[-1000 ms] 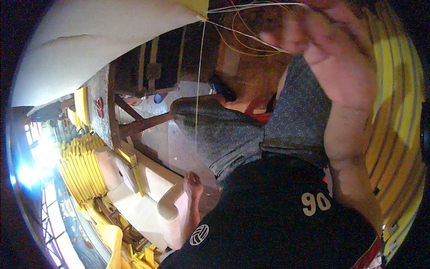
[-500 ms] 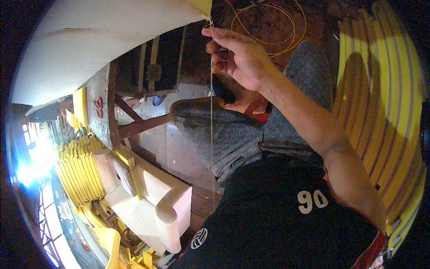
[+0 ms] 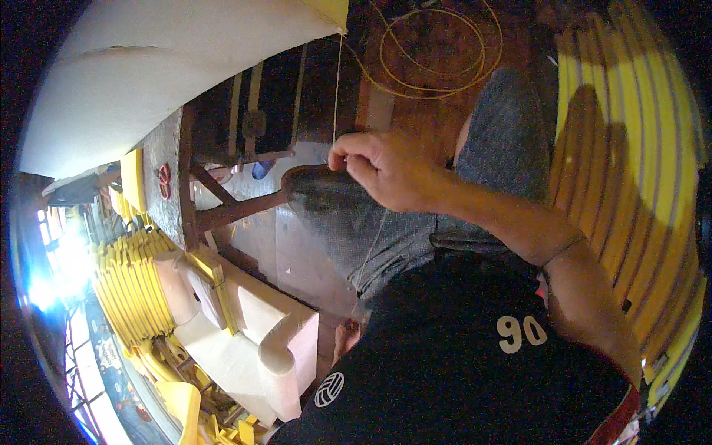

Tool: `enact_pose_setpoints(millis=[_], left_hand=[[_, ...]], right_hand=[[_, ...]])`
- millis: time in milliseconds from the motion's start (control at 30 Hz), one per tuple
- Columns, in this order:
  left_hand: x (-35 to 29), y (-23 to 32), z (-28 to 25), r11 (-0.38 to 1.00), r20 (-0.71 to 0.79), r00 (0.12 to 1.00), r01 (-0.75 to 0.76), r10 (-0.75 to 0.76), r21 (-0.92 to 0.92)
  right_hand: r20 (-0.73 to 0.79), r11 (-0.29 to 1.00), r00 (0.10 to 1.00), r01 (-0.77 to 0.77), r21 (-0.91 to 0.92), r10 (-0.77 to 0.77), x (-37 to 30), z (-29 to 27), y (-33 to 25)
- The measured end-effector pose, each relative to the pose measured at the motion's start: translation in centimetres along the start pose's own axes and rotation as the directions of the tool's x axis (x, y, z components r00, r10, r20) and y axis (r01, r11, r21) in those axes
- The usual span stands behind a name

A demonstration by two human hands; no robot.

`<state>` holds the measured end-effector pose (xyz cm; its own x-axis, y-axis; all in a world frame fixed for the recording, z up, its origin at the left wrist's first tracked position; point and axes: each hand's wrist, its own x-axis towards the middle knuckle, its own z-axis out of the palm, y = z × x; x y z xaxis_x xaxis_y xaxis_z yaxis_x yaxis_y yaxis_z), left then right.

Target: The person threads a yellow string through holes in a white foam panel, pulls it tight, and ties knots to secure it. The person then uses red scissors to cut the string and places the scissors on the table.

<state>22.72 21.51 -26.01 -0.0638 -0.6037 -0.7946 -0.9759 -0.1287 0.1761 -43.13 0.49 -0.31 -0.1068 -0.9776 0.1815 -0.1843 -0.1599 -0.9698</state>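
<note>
My right hand (image 3: 389,167) is closed, thumb against fingers, on a thin pale string (image 3: 338,89). The string stretches straight up to the corner of a large white upholstered piece (image 3: 170,67) with a yellow edge. Below the hand its tail slants down across my grey trousers. My left hand (image 3: 346,339) shows only in part beside my black shirt, fingers curled where the tail ends; the rest of it is hidden.
Coiled yellow hose or cable (image 3: 445,93) lies on the brown floor ahead. Red-handled scissors (image 3: 164,180) are on a worn wooden surface at left. A cream sofa-like piece (image 3: 245,326) stands lower left near stacked yellow parts (image 3: 133,278). Yellow ribbed slats (image 3: 630,148) line the right.
My right hand has come down and toward me from the white piece's corner, drawing the string taut. My left hand has come into view beside my shirt.
</note>
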Motion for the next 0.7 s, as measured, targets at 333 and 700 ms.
enact_pose_setpoints(millis=[333,700], left_hand=[[5.8,2.6,-4.5,0.977,-0.193,0.959,-0.198,0.209,0.074],[2.6,23.7,-27.1,0.706,-0.713,0.7,-0.529,0.048,-0.471]], right_hand=[[0.187,0.889,0.976,0.182,-0.42,-0.112,-0.8,0.6,3.8],[0.153,0.604,0.986,0.164,-0.78,-0.071,0.0,-2.3,11.3]])
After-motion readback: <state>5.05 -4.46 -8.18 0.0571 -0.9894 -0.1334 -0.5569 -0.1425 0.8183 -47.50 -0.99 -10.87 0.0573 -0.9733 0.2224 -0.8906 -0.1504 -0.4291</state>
